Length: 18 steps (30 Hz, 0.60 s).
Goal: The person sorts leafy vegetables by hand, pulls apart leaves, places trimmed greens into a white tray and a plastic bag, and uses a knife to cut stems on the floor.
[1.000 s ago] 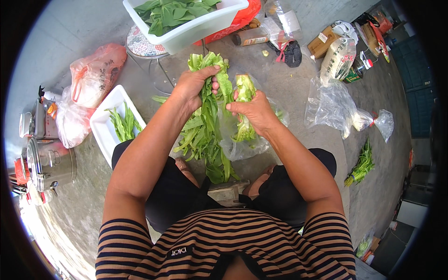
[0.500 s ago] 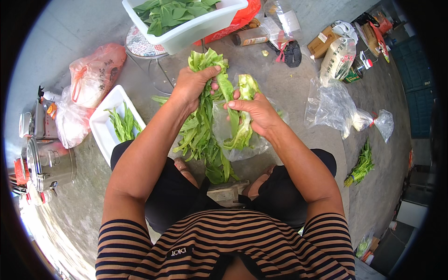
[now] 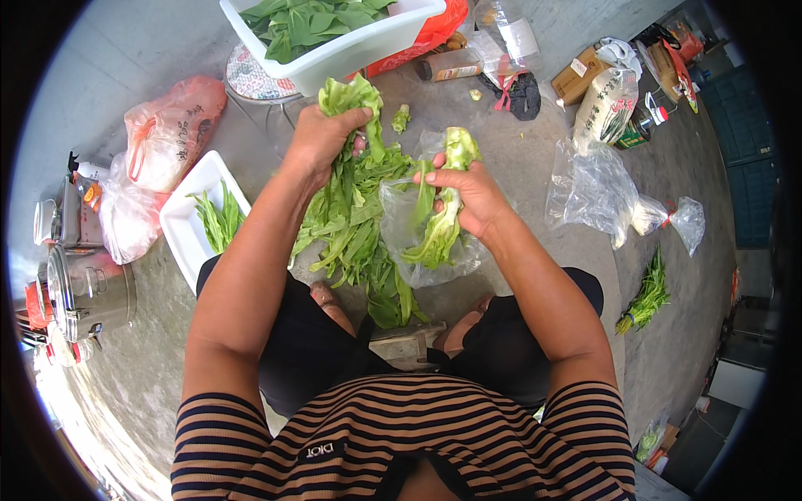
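My left hand (image 3: pixel 326 138) is closed on a bunch of pale green leafy lettuce (image 3: pixel 347 96), with some leaves hanging down from it. My right hand (image 3: pixel 476 196) grips a pale lettuce stalk (image 3: pixel 459 146), a loose leaf strip (image 3: pixel 423 192) caught at its fingers. Below both hands lies a heap of long green leaves (image 3: pixel 338 234), partly on a crumpled clear plastic bag (image 3: pixel 405 234). A short stalk piece (image 3: pixel 401 118) shows just beyond my left hand, on the floor.
A tub of broad leaves (image 3: pixel 334 58) rests on a round stool at the back. A white tray (image 3: pixel 180 221) stands left, near pink bags (image 3: pixel 167 142) and a steel pot (image 3: pixel 96 305). At right are bags (image 3: pixel 597 192), boxes (image 3: pixel 576 75) and greens (image 3: pixel 643 296).
My left hand has moved up and left with its leaves, exposing the stalk piece behind. My right hand has shifted right with the stalk and a leaf strip, widening the gap between my hands.
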### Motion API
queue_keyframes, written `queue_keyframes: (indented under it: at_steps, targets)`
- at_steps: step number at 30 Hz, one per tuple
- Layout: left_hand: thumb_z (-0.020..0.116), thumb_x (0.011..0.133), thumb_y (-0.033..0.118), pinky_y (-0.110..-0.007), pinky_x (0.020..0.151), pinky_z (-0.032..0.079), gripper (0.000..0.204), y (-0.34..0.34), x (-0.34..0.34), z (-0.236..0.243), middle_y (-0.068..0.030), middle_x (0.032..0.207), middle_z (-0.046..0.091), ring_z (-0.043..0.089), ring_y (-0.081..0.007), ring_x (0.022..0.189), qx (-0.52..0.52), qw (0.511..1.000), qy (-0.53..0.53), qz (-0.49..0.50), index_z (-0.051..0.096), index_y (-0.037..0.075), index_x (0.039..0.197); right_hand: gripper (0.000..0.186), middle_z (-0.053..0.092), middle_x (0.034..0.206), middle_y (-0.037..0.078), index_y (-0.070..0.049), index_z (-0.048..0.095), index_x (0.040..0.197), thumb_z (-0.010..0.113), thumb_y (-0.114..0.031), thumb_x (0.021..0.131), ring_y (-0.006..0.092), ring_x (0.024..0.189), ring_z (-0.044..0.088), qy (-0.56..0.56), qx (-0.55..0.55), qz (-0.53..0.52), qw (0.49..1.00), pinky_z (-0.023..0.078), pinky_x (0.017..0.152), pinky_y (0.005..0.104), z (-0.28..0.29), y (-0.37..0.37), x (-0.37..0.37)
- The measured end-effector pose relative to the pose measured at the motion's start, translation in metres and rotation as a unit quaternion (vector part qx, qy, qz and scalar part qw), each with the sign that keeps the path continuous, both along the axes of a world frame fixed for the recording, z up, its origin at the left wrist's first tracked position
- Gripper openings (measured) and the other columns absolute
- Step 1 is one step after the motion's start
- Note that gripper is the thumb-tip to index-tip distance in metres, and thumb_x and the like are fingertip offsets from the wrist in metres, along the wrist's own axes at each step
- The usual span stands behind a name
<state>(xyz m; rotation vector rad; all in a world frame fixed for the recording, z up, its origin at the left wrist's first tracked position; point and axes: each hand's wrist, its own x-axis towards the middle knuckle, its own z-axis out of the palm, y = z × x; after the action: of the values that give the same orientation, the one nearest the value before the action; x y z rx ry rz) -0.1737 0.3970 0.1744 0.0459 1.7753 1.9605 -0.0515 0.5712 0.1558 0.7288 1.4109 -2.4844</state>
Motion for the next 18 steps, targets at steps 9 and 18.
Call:
queue_keyframes:
  at_steps: [9, 18]
  targets:
    - [0.066, 0.075, 0.007, -0.024, 0.045, 0.041, 0.014, -0.011, -0.001, -0.004, -0.0039, 0.07, 0.059, 0.049, -0.0096, 0.05, -0.114, 0.977, 0.05, -0.171, 0.061, -0.001, 0.085, 0.022, 0.057, 0.077, 0.005, -0.01, 0.05, 0.087, 0.064, 0.0, 0.074, 0.0164, 0.065, 0.054, -0.015, -0.017, -0.131, 0.991, 0.041, 0.052, 0.03, -0.015, 0.01, -0.006]
    - [0.07, 0.074, 0.01, -0.026, 0.051, 0.044, 0.025, 0.013, 0.028, -0.021, -0.0042, 0.075, 0.061, 0.056, -0.0118, 0.066, 0.009, 0.968, -0.072, -0.242, 0.059, 0.001, 0.095, 0.03, 0.06, 0.084, 0.013, -0.001, 0.049, 0.092, 0.07, -0.002, 0.071, 0.0243, 0.068, 0.062, 0.018, 0.022, -0.123, 0.992, 0.043, 0.049, 0.033, -0.011, -0.005, -0.01]
